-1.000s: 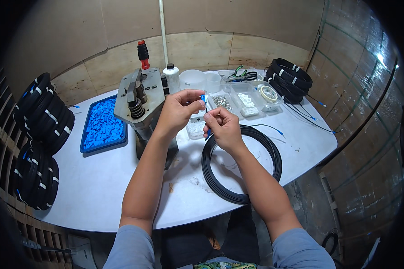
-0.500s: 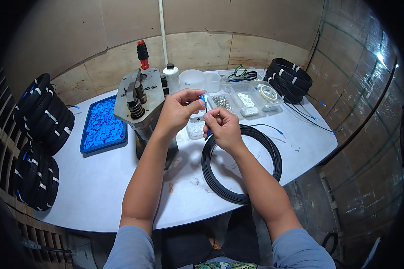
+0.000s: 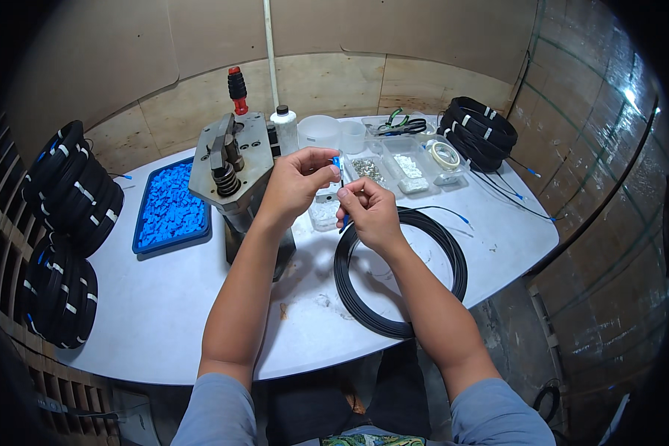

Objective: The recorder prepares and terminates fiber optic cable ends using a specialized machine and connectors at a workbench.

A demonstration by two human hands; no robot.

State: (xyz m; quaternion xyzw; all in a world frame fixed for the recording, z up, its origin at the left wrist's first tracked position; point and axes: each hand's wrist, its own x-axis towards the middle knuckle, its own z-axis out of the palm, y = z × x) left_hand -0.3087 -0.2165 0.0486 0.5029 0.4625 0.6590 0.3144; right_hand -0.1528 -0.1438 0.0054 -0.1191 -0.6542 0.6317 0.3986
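Note:
My left hand (image 3: 299,182) pinches a small blue connector (image 3: 337,161) between thumb and fingers, above the middle of the table. Just below it, my right hand (image 3: 370,212) grips a thin black cable (image 3: 342,181) whose upper end meets the connector. How the two fit together is too small to make out. A bit of blue shows under the right hand's fingers. Beneath my right forearm lies a coil of black cable (image 3: 343,286), its other blue-tipped end (image 3: 464,219) stretching out to the right.
Left of a metal press (image 3: 249,175) sits a blue tray (image 3: 143,251) of blue connector parts. Clear boxes (image 3: 394,187) of small parts, white tape (image 3: 444,154), pliers (image 3: 399,119) and a bottle (image 3: 283,130) stand behind. Tied cable coils (image 3: 70,193) flank the table, with another stack (image 3: 477,134) at right.

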